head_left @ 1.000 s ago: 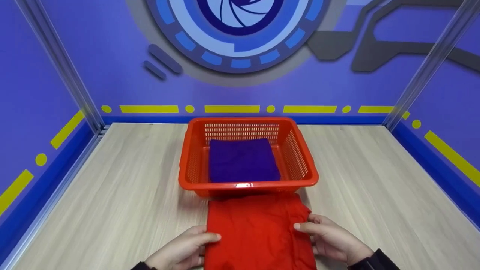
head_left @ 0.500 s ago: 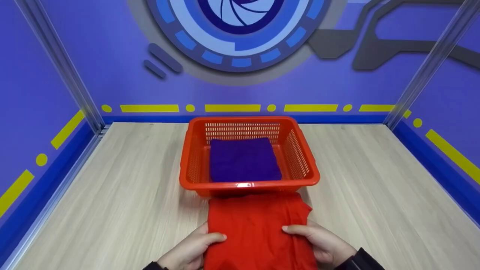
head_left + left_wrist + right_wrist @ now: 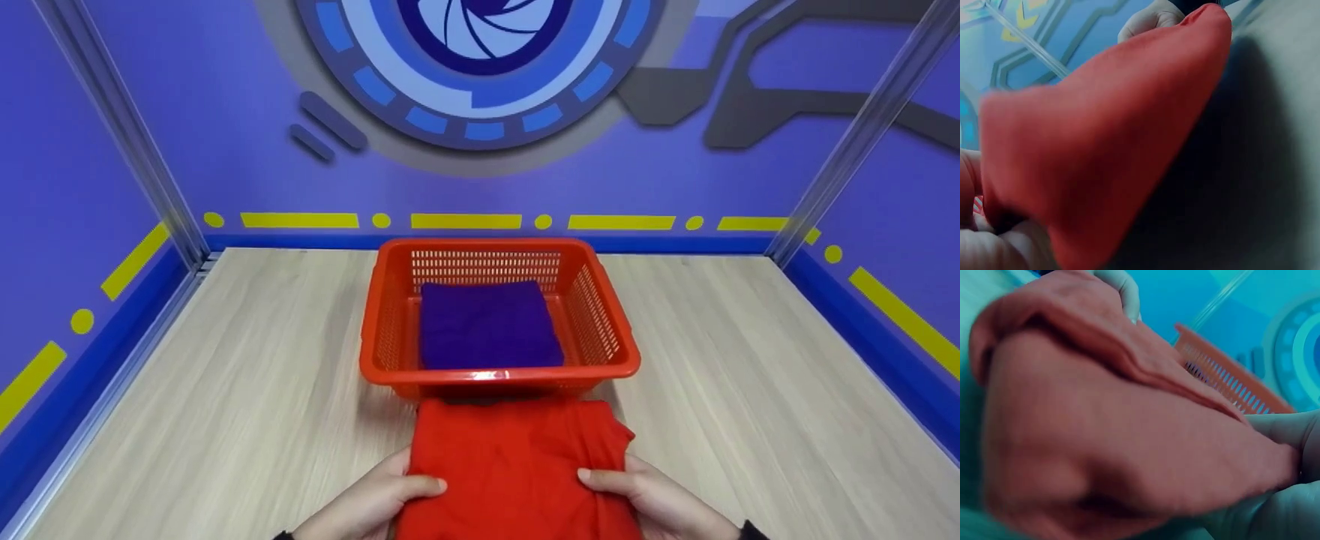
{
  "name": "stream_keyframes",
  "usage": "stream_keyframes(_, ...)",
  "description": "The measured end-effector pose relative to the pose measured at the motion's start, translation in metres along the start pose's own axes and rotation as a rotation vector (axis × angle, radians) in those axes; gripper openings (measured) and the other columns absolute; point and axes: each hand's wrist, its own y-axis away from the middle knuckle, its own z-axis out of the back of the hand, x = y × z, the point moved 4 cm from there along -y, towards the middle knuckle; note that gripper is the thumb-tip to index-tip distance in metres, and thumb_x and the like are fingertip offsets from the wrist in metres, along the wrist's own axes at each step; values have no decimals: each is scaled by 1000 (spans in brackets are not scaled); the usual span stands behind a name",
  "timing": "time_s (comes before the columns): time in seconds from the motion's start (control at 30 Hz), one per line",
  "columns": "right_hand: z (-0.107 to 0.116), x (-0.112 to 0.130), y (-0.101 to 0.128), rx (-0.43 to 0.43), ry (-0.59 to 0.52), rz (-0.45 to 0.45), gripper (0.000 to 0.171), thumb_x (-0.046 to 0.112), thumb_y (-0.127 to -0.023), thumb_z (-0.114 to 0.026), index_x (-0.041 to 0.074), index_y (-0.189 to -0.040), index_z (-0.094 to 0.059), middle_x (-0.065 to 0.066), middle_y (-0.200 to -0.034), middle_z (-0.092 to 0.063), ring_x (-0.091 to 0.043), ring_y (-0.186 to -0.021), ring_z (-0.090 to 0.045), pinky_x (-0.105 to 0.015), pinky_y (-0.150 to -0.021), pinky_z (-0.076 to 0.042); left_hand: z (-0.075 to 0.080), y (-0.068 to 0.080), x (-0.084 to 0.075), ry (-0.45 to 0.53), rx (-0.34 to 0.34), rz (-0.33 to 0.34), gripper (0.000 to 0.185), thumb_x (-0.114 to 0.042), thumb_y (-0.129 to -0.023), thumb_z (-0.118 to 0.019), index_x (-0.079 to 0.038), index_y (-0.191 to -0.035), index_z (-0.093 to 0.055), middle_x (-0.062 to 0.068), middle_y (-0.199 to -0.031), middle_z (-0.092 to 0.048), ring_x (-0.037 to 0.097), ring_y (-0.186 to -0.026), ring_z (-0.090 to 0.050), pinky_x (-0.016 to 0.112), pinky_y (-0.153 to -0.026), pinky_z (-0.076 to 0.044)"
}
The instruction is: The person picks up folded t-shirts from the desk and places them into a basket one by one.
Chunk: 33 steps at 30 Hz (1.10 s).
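Note:
A folded red cloth (image 3: 517, 465) is held up off the table in front of the basket, its layered folds showing in the right wrist view. My left hand (image 3: 379, 495) grips its left edge, thumb on top and fingers underneath. At the right edge my right hand (image 3: 652, 495) pinches it the same way. Just beyond the cloth stands a red plastic basket (image 3: 499, 375) with slotted walls. Inside the basket a folded purple cloth (image 3: 489, 324) lies flat on the bottom. The fingers under the red cloth are mostly hidden in the head view.
The light wooden table (image 3: 247, 390) extends to both sides of the basket. Behind it rises a blue-purple printed wall (image 3: 480, 187), with side walls at left and right. Metal corner posts (image 3: 131, 142) join the walls.
Both hands first shifted their grip inward on the red cloth. The cloth's far edge has since moved slightly back toward me, away from the basket. The basket and purple cloth stay put.

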Motion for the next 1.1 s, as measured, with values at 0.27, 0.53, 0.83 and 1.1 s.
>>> stream_keyframes(0.27, -23, 33, 35, 65, 37, 16, 43, 13, -99, -43, 3, -136, -24, -16, -130, -49, -32, -118, -51, -44, -99, -41, -23, 29, -36, 13, 162, 66, 44, -9, -93, -52, 6, -131, -36, 20, -117, -60, 33, -104, -61, 43, -85, -50)
stream_keyframes(0.53, -42, 79, 50, 101, 53, 133, 45, 7, -101, -35, 6, -140, -13, -17, -134, -42, -34, -121, -46, -50, -100, -38, -38, 42, -88, -98, 200, 25, 53, -16, -96, -52, 0, -140, -27, 19, -118, -59, 32, -103, -62, 44, -78, -53)
stream_keyframes(0.83, -44, 127, 25, 188, 35, 252, 27, 7, -102, -31, 4, -127, -39, -14, -114, -60, -26, -104, -61, -42, -90, -48, -34, 21, -133, -215, 71, -73, 54, -18, -94, -56, -1, -138, -29, 14, -113, -60, 24, -96, -64, 39, -77, -54)
stream_keyframes(1.1, -36, 157, -13, 51, 88, 274, 24, 11, -99, -42, 7, -123, -44, -9, -110, -60, -22, -100, -60, -39, -91, -48, -22, -12, -159, -316, -119, -200, 42, -10, -97, -49, 0, -134, -32, 16, -112, -56, 22, -94, -62, 36, -80, -53)
